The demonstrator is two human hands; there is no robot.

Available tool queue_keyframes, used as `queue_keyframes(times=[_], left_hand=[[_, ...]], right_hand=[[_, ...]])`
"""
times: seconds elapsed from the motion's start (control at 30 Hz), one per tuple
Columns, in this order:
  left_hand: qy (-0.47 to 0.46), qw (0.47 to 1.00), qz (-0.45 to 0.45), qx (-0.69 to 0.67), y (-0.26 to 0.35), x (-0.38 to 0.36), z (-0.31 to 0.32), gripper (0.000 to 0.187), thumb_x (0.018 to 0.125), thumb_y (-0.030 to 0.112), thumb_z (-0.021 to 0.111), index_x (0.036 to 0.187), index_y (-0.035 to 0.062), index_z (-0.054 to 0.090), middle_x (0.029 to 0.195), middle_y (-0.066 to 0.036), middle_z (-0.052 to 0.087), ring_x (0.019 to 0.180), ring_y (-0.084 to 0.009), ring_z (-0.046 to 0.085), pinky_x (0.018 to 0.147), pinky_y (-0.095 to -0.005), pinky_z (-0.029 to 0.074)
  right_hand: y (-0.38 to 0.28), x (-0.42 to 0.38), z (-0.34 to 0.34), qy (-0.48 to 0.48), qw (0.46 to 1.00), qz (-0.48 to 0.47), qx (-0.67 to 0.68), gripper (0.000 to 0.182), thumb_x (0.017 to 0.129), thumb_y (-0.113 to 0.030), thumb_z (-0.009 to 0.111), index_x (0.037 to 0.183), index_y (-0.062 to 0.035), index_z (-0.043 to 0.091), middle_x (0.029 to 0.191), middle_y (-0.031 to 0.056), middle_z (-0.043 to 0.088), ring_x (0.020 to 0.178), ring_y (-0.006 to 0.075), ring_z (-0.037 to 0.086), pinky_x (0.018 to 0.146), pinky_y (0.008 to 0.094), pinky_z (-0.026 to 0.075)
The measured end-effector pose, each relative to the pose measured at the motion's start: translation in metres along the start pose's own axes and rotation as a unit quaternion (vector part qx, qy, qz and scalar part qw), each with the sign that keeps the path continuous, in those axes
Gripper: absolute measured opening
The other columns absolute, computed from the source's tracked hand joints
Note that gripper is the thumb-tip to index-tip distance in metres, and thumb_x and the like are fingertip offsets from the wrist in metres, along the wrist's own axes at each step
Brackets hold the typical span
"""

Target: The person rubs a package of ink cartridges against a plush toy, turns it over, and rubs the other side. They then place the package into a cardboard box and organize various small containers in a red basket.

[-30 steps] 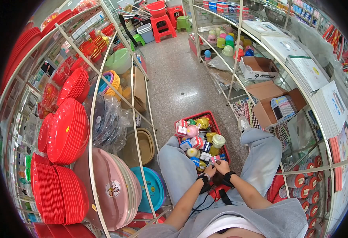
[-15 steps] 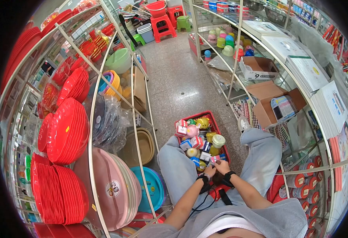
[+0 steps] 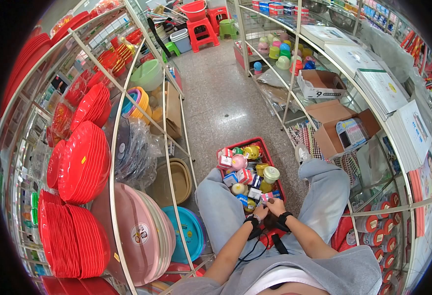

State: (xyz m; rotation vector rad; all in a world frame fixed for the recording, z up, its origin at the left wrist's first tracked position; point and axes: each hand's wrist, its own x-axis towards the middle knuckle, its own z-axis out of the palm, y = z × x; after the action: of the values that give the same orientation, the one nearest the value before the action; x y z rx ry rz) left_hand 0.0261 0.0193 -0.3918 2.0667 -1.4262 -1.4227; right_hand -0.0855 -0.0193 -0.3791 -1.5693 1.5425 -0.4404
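A red basket stands on the floor between my knees, filled with small boxes and round-lidded containers. At its near edge, my left hand and my right hand come close together with fingers curled in. Whatever the fingers grip is too small and hidden to make out. Just beyond them lies a pink-and-white box. A white box, a blue box and a container with a pale lid lie farther in.
Shelves on the left hold stacked red basins, a pink tub and a blue basin. On the right shelves are an open cardboard box, calendars or booklets and colorful containers. Red stools stand at the aisle's far end.
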Motion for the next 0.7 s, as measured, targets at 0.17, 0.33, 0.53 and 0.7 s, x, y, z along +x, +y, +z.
queue_keyframes(times=[0.17, 0.33, 0.53, 0.7], left_hand=[[0.002, 1.000, -0.001, -0.001, 0.004, -0.003, -0.002, 0.046, 0.078, 0.034, 0.042, 0.103, -0.0042, 0.049, 0.099, -0.027, 0.054, 0.094, -0.0381, 0.051, 0.080, -0.0414, 0.040], [-0.012, 1.000, 0.008, -0.011, 0.006, -0.005, -0.006, 0.047, 0.078, 0.033, 0.042, 0.104, -0.0047, 0.049, 0.101, -0.027, 0.053, 0.096, -0.0382, 0.051, 0.082, -0.0412, 0.040], [-0.009, 1.000, 0.005, -0.015, 0.008, -0.006, -0.006, 0.046, 0.078, 0.032, 0.041, 0.105, -0.0036, 0.050, 0.102, -0.027, 0.053, 0.097, -0.0383, 0.050, 0.082, -0.0410, 0.039], [0.001, 1.000, 0.014, -0.006, -0.002, 0.001, 0.001, 0.044, 0.077, 0.031, 0.042, 0.102, -0.0032, 0.052, 0.098, -0.025, 0.055, 0.093, -0.0371, 0.052, 0.081, -0.0403, 0.040]], right_hand=[[0.001, 0.000, 0.001, 0.006, 1.000, 0.003, -0.006, 0.036, 0.066, -0.031, 0.060, 0.072, 0.0039, 0.059, 0.073, 0.0255, 0.057, 0.073, 0.0383, 0.057, 0.065, 0.0414, 0.045], [0.004, 0.002, 0.003, 0.003, 1.000, 0.009, -0.013, 0.036, 0.066, -0.032, 0.060, 0.072, 0.0029, 0.060, 0.074, 0.0254, 0.057, 0.073, 0.0385, 0.057, 0.066, 0.0418, 0.045], [-0.001, -0.001, -0.001, -0.001, 1.000, 0.013, -0.006, 0.035, 0.067, -0.033, 0.059, 0.072, 0.0016, 0.060, 0.075, 0.0245, 0.057, 0.074, 0.0385, 0.057, 0.067, 0.0420, 0.045], [0.003, 0.001, 0.002, -0.003, 1.000, 0.009, -0.008, 0.035, 0.067, -0.032, 0.059, 0.071, 0.0021, 0.060, 0.072, 0.0252, 0.057, 0.072, 0.0386, 0.057, 0.065, 0.0422, 0.045]])
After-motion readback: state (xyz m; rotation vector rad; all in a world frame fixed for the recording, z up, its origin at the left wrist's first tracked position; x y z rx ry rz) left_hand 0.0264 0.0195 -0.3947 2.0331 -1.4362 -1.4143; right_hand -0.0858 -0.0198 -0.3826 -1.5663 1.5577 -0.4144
